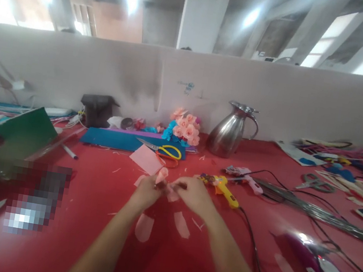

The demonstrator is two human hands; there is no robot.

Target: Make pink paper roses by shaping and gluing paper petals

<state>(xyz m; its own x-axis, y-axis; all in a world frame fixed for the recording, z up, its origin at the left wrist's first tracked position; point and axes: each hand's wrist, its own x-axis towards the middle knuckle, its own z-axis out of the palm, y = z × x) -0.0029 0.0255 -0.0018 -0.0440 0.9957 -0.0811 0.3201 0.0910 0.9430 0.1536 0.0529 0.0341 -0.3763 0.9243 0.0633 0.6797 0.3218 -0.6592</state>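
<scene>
In the head view my left hand [148,192] is closed around the base of a small pink paper flower [162,175], which points up. Close on its right, my right hand [192,192] has its fingers pinched at a pink petal piece [172,193] beside the flower. Loose pink petals [144,228] [182,225] lie on the red table below the hands. Behind the left hand is a pink paper sheet [147,159], next to yellow-handled scissors [169,152]. A yellow glue gun [227,193] rests right of my right hand.
A bunch of pink and blue flowers [186,130] and a steel jug [228,132] stand at the back. To the right lie a bundle of wires [315,212], black cables, grey scissors [316,183] and a purple device [323,266]. Green board [25,133] is at left.
</scene>
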